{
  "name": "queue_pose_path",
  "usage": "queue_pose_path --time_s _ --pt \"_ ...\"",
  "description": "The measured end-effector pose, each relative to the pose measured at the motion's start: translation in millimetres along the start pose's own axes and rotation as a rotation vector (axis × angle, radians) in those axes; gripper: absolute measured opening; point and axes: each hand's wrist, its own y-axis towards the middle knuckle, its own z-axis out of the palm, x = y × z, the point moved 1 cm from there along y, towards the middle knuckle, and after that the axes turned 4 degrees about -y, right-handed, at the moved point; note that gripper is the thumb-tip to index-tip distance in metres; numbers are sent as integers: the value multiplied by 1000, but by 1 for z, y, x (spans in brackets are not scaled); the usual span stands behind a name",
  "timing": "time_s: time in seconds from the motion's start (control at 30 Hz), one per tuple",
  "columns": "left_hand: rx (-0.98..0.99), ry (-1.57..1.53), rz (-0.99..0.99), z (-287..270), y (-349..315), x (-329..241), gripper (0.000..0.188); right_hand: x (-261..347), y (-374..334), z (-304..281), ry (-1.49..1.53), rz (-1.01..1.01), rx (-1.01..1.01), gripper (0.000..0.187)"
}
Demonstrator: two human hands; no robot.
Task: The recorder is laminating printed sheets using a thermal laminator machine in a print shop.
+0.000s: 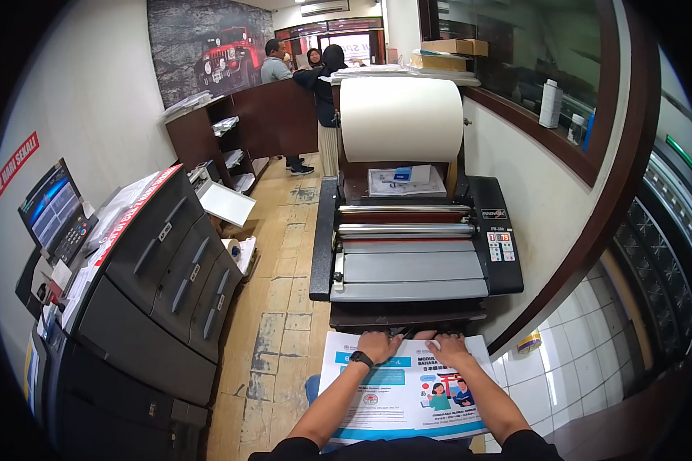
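A wide printed cover sheet [396, 399], white with blue panels and a drawing of two figures by a red gate, lies low in front of me, over my lap. I cannot tell whether it is one sheet or a stack. My left hand [378, 347], with a dark watch at the wrist, closes over its far edge left of the middle. Right of the middle, my right hand [447, 349] holds the same edge, a ring on one finger. The fingertips of both hands are partly hidden. Just beyond stands a roll laminator [415, 265] with metal rollers.
A big white roll [401, 119] sits above the laminator. At left is a large dark printer [154, 284] with a lit screen [51, 207]. Several people [331, 84] stand at a far counter. A window frame [584, 165] and wall run along the right.
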Motion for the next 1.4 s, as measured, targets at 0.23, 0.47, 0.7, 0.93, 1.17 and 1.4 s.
queue_pose_path --time_s 0.23,0.47,0.7,0.93,1.17,1.4 --pt "-82 -2 65 42 10 32 70 -1 3 10 79 -26 -72 54" --pt "-288 30 100 11 -14 6 55 20 -8 -41 192 56 -110 49" --pt "-193 95 118 47 0 35 58 16 -5 -12 59 22 150 57" --pt "-111 126 -41 58 12 36 59 13 -5 0 85 106 166 60" --pt "-250 113 5 58 10 35 53 12 1 -1 120 78 133 58" --pt "-247 118 47 51 18 26 45 10 10 -6 120 116 110 52"
